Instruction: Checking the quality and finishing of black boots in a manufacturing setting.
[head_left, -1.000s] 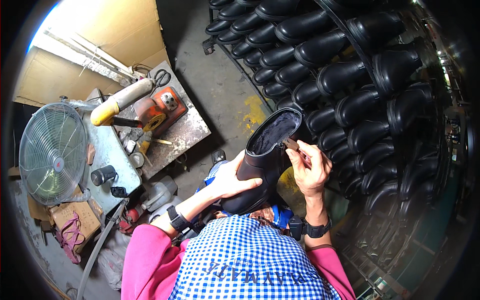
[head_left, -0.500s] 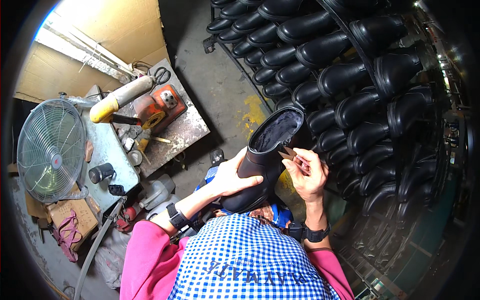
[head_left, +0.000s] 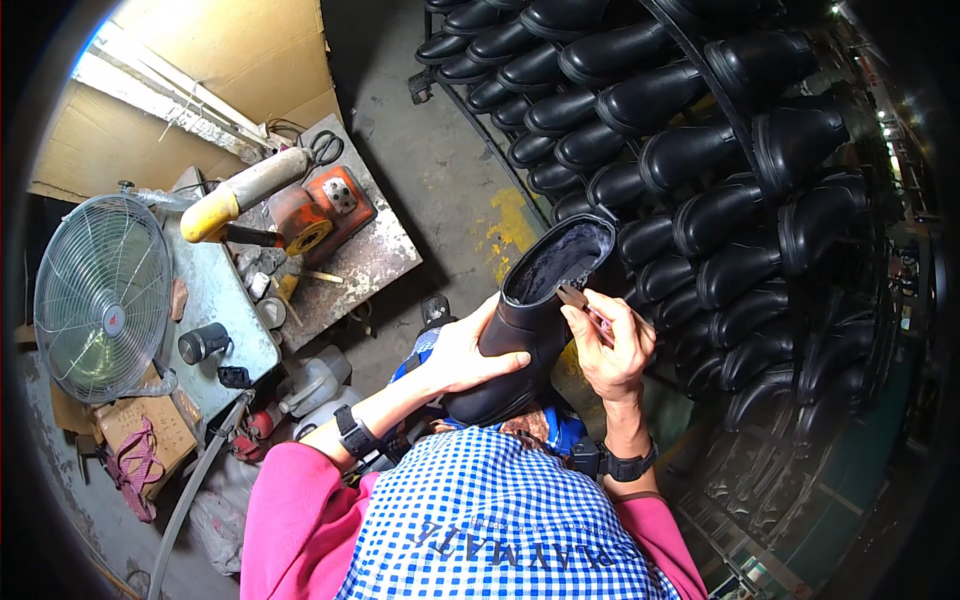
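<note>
A black boot [head_left: 535, 335] with a dark fuzzy lining stands upright over my lap, its opening tilted toward the far right. My left hand [head_left: 462, 350] grips the boot's shaft from the left, thumb stretched across the near side. In my right hand [head_left: 612, 345] is a small tool that looks like pliers [head_left: 574, 297], with metallic jaws and pinkish handles. Its jaws touch or nearly touch the right side of the boot's top rim. My fingers partly hide the handles, and what lies between the jaws is too small to make out.
A rack of several black boots [head_left: 690, 155] fills the right side. On the left, a bench-mounted orange machine [head_left: 325, 215] sits by a yellow-and-grey pipe [head_left: 245, 195]. Nearer left are a round fan [head_left: 105, 300], a dark cup [head_left: 203, 343] and a cardboard box [head_left: 150, 440].
The tool's jaws have swung up and closer against the boot's rim, and my right hand has turned slightly. The left hand keeps the same hold on the boot.
</note>
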